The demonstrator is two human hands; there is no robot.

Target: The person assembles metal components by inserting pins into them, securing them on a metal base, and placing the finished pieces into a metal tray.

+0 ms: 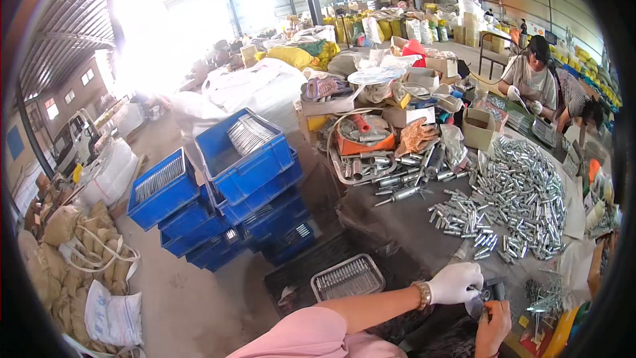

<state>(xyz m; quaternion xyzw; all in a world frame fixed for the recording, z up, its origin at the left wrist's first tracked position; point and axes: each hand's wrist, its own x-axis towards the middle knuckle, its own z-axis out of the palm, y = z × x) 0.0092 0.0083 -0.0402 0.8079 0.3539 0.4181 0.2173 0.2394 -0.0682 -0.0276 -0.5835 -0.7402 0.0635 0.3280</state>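
Observation:
My left hand (454,284), in a white glove with a beaded bracelet at the wrist, reaches in from the lower edge. Its fingers are closed in a pinch beside a small dark metal fixture (495,288); what they hold is too small to name. Just below it, my bare right hand (493,326) has its fingers curled together, close to a greyish round piece (474,306) between the hands. Whatever is in its grip is hidden. Left of my hands lies a metal tray (379,278) with rows of slim metal pieces. Beyond them spreads a heap of silvery metal sleeves (513,199).
Stacked blue crates (248,182) with metal rods stand left of the bench. Larger metal tubes (404,176), an orange glove (417,138) and boxes crowd the bench's far side. Two people work at the far right. Long thin bolts (544,298) lie right of my hands. Sacks (112,315) line the left.

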